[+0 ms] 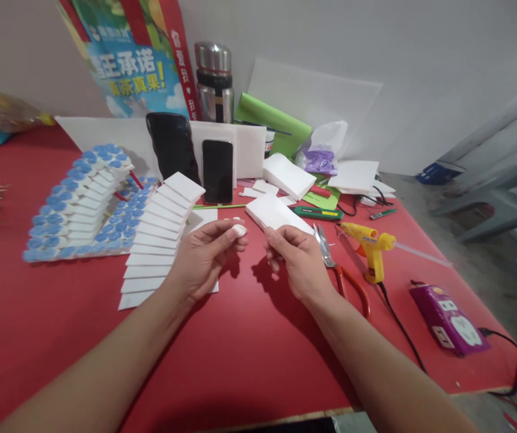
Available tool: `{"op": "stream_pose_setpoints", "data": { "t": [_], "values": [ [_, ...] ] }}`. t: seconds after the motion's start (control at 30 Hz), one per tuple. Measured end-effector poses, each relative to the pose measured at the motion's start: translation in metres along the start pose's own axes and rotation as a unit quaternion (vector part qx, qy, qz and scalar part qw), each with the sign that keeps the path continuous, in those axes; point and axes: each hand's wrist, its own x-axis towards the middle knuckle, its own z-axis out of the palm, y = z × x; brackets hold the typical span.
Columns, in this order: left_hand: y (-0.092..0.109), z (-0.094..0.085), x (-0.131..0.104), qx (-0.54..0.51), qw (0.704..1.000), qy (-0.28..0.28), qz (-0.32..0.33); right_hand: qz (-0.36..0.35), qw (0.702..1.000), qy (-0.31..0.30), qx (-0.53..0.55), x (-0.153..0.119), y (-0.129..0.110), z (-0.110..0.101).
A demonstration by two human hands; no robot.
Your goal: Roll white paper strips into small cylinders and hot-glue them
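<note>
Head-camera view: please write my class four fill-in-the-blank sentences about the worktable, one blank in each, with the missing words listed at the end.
1. The left hand pinches a small piece whose colour is ____.
2. The body of the glue gun is coloured ____.
3. In this view, the glue gun lies to the ____ of the scissors.
4. The tabletop is coloured ____.

Missing words: white; yellow; right; red.

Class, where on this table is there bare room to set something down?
Bare: the red table between the two forearms, nearer than both hands; also front left, between the blue-dotted model and the left forearm. Crowded: beyond the hands (phones, cards, cutter) and to the right (scissors, glue gun).
</note>
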Motion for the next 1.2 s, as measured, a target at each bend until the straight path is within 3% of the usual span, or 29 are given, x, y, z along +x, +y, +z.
{"op": "stream_pose_setpoints", "data": {
  "t": [0.3,0.47,0.63,0.93,1.07,1.2],
  "values": [
    [-0.0014,-0.0019,-0.0014,-0.035,0.998,-0.033,-0.048,-0.037,0.999,-0.036,0.018,-0.0016,-0.002,0.0004],
    [0.0002,-0.0011,-0.0009,-0.042,0.995,-0.02,-0.085,-0.107,0.993,-0.027,-0.046,-0.0053,-0.0049,0.0024],
    [-0.0029,0.0022,-0.0039,-0.014,0.999,-0.015,-0.045,-0.137,0.974,-0.014,-0.182,-0.0101,-0.0046,0.0071],
    [-0.0057,0.0003,-0.0059,0.096,0.995,-0.015,0.038,-0.172,0.953,-0.004,-0.25,-0.0088,0.0029,0.0082],
    [-0.0047,-0.0007,-0.006,0.157,0.983,-0.045,0.085,-0.154,0.954,0.013,-0.258,-0.009,0.0022,0.0072],
    [-0.0045,-0.0003,-0.0053,0.117,0.992,-0.037,0.021,-0.087,0.971,0.009,-0.222,-0.0082,0.0019,0.0068]
  ]
}}
